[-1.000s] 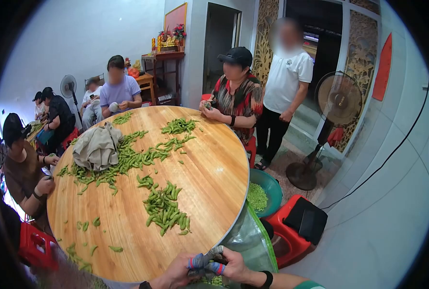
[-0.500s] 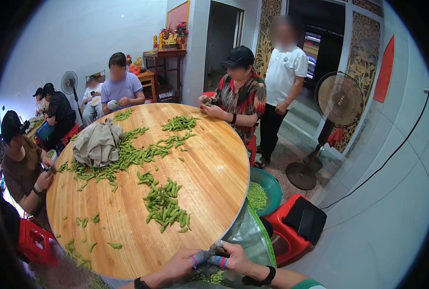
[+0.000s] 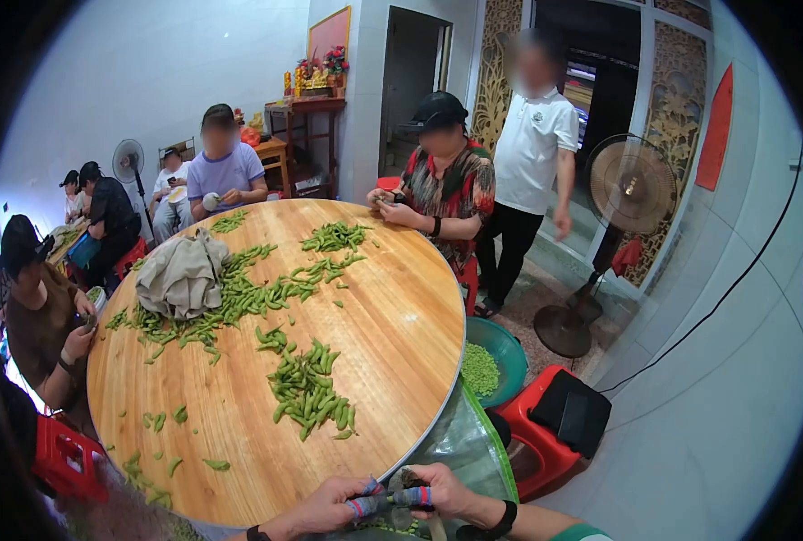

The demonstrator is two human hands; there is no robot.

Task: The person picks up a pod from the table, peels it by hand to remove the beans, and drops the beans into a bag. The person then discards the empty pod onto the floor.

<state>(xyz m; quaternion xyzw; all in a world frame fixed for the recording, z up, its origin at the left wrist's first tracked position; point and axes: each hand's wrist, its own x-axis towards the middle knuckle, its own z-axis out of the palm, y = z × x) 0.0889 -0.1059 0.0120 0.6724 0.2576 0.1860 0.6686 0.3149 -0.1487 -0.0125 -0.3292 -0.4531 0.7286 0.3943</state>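
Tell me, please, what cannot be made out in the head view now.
In the head view:
What lies between the left hand and right hand: too small, partly covered by their fingers.
What lies under the grey cloth: hidden by it.
The mark on the nearer fan: too small.
Left forearm past its wristband: cut off by the bottom edge.

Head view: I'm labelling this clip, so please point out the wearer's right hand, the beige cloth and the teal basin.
Right hand (image 3: 445, 490), head view: middle of the hand.
Beige cloth (image 3: 183, 276), head view: middle of its folds.
Teal basin (image 3: 512, 359), head view: inner wall, right of the beans.
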